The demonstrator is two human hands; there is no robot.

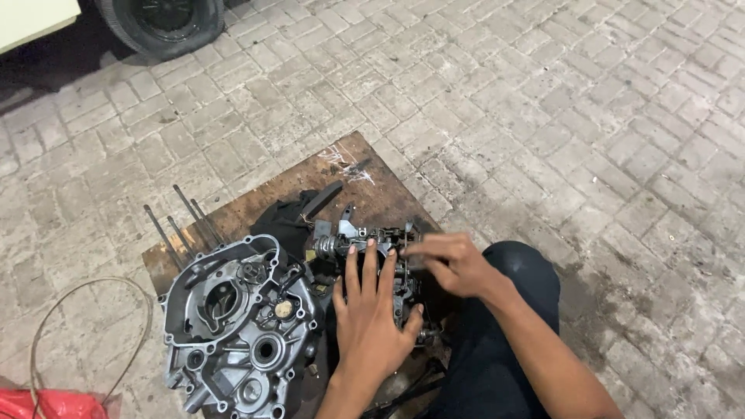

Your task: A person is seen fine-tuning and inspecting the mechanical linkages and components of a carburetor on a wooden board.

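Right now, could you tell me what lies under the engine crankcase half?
The crankcase half rests on a brown wooden board, partly over a black cloth. Whatever sits directly beneath the casing is covered.

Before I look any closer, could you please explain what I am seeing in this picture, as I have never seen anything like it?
This is one picture from a camera worn on a person's head, looking down at their own two bare hands. They sit or crouch on a brick-paved ground in front of a wooden board. The left hand lies flat on a small metal engine part, and the right hand touches that part's far side with its fingers. Beside it on the board lies a grey engine casing with long studs. A dark cloth lies behind. A tyre shows at the top, a thin cable on the left.
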